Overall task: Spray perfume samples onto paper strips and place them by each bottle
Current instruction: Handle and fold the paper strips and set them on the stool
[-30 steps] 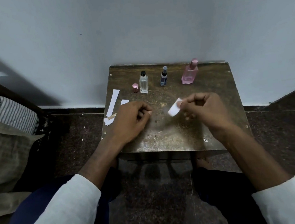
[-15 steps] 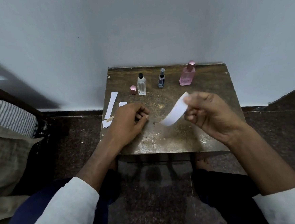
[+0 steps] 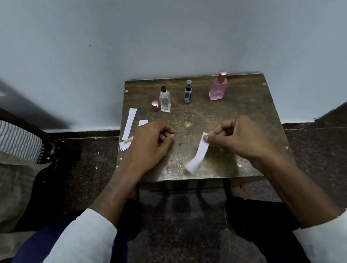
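Three perfume bottles stand along the back of a small worn table (image 3: 249, 108): a clear one with a black top (image 3: 164, 100), a small blue one (image 3: 188, 92) and a pink one (image 3: 218, 87). A loose pink cap (image 3: 155, 106) sits left of the clear bottle. My right hand (image 3: 237, 138) pinches the top end of a white paper strip (image 3: 198, 154), which hangs down toward the table's front, its lower end blurred. My left hand (image 3: 150, 143) rests curled on the table with nothing in it. More white strips (image 3: 129, 123) lie at the left edge.
The table stands against a pale wall. Dark stone floor surrounds it. Striped and beige fabric (image 3: 10, 156) lies to the left. My knees are under the table's front edge.
My right hand has swung the strip from pointing up and left to hanging downward, waving it. The left hand has stayed put.
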`<state>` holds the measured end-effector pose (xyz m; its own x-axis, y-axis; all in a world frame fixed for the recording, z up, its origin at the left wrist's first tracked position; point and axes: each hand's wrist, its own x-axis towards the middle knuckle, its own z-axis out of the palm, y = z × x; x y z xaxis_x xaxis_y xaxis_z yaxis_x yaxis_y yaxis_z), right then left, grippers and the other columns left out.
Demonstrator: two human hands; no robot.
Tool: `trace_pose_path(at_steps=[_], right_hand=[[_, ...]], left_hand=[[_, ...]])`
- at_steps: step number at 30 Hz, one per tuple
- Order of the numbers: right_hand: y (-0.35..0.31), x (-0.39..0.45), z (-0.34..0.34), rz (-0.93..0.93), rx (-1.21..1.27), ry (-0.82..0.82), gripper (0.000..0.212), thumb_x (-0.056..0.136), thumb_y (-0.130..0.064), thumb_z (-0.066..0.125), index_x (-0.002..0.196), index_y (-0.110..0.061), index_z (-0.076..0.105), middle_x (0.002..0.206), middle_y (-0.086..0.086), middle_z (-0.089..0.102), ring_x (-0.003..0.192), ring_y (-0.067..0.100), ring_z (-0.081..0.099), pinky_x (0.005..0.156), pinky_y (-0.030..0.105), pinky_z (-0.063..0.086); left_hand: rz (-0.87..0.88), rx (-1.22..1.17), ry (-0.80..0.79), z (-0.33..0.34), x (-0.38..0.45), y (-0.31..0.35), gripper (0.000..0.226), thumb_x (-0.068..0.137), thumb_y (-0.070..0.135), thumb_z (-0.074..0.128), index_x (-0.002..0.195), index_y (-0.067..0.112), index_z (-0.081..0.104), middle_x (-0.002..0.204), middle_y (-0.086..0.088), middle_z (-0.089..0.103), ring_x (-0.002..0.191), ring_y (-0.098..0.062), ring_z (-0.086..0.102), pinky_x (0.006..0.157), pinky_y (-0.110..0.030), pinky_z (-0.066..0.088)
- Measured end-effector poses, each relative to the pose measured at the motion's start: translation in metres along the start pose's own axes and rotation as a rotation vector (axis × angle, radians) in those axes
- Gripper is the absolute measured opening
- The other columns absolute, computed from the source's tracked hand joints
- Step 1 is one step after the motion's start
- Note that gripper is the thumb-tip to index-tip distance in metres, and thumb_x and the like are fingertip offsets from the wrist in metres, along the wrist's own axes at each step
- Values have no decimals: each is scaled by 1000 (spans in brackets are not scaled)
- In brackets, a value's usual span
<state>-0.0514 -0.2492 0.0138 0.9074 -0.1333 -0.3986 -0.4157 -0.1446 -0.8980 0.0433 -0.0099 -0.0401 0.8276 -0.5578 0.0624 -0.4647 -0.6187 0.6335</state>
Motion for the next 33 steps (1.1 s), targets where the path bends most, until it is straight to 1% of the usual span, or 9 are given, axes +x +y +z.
trace_pose_path(at_steps=[5,9,11,14,19,24,26,29,33], right_hand=[[-14,-6,3,7,855,-306,18,79,-9,87,68,-14,73,62,-1,53,58,6,49,52,16,47],[2,3,3,-42,-110,74,11,81,-19,90,75,-15,81,69,2,75,56,7,60,52,13,46],[2,1,6,-17,82,11,11,80,-15,88,76,-9,79,73,8,74,54,6,57,51,15,46],[-11,-4,3,11,842,-248,15,78,-10,88,74,-7,74,67,3,59,55,6,52,51,16,48],[1,1,4,19,-14,69,13,78,-18,90,79,-10,80,75,12,75,56,9,59,55,19,49],[-13,-4,4,25,938,-291,12,84,-10,78,74,-13,73,68,-1,57,58,5,50,52,15,46],[-7,1,3,38,731,-147,11,83,-6,82,77,-12,75,67,1,62,58,7,52,52,17,47],[4,4,7,7,-85,144,11,84,-16,87,79,-14,78,67,1,71,57,8,57,55,18,45],[-11,0,8,61,787,-164,9,89,-10,74,82,-9,68,71,2,60,59,6,52,54,16,47]], left_hand=[[5,1,4,0,0,-2,8,97,14,73,104,17,76,91,9,72,78,3,63,68,-5,46],[2,7,-5,1,0,-2,8,97,13,74,103,17,75,91,9,70,78,3,62,68,-5,45],[-3,4,-8,1,0,-3,9,97,13,74,104,18,75,92,8,71,79,3,62,69,-5,45],[2,7,1,0,0,-2,10,97,14,73,105,18,77,92,9,71,79,3,62,70,-4,45],[-7,9,-13,0,0,-2,12,97,12,73,106,18,76,91,11,69,80,3,61,70,-3,44],[-4,17,0,-1,0,-1,11,98,12,72,105,18,77,91,12,68,77,9,58,71,-2,41],[-1,22,-2,-2,0,-1,10,99,13,71,106,18,77,92,12,68,78,10,57,72,-2,41],[3,17,-2,-1,0,-1,11,99,12,71,106,18,76,93,10,70,79,9,58,73,-2,41],[-1,13,-5,-2,0,-1,11,100,14,70,107,19,76,95,9,72,80,9,59,73,-3,41]])
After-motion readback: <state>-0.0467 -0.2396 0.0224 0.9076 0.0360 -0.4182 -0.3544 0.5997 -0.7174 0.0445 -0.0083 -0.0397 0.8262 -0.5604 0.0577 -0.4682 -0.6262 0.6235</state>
